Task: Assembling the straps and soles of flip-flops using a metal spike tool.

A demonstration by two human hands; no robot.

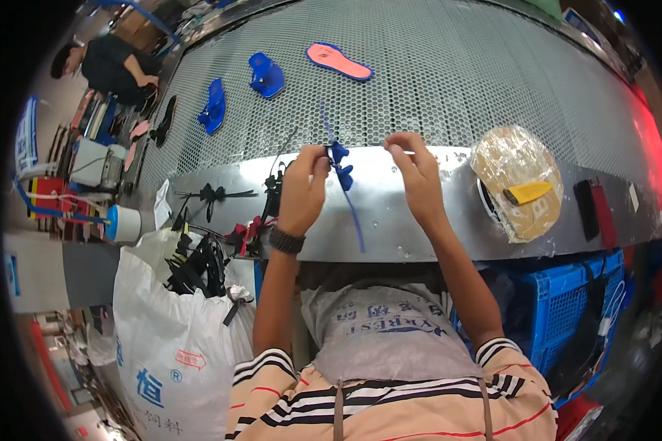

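Observation:
My left hand (305,189), with a dark bracelet at its wrist, pinches a blue sandal strap (343,173) with bows, above the metal edge of the work surface. The strap's thin ends stretch up and down past the fingers. To its right, my right hand (421,180) is raised, apart from the strap, with thumb and forefinger tips brought close together. Whatever lies between those tips is too small to make out. Beyond my hands lie a blue sandal (213,109), another blue sandal (266,76) and a pink-topped sole with a blue rim (338,60).
Black bow straps (212,195) and a red one (244,234) lie left, above a white sack (176,345) of straps. A plastic-wrapped round bundle with a yellow-handled tool (529,192) sits right, near a dark red case (602,213). A blue crate (566,309) stands below. Another person (118,70) works far left.

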